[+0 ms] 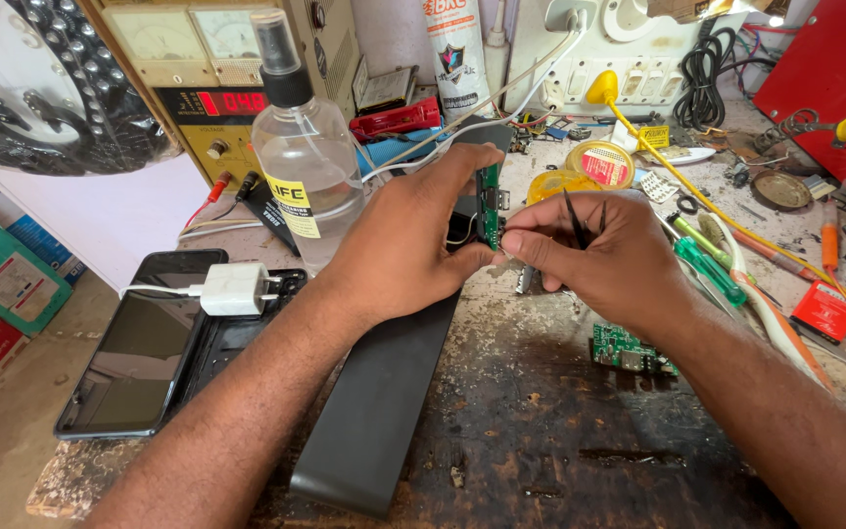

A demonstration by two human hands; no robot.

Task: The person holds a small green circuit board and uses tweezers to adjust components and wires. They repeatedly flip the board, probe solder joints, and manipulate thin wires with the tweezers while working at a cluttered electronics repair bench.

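**Gripping a small circuit board over a cluttered workbench**

Lying at lower left of the frame, a black smartphone [139, 343] carries a white charger plug [235, 288] on its upper edge. Behind it, at upper centre-left, stands a clear spray bottle [303, 147]. At centre, the left hand [399, 245] has its fingers clamped on a green circuit board [489, 201], held upright above a long dark casing [384, 392]. Just right, the right hand [594, 255] pinches the board's lower edge, black tweezers [580, 217] tucked between its fingers. A second green board [629, 351] lies below it on the worn table [560, 441].
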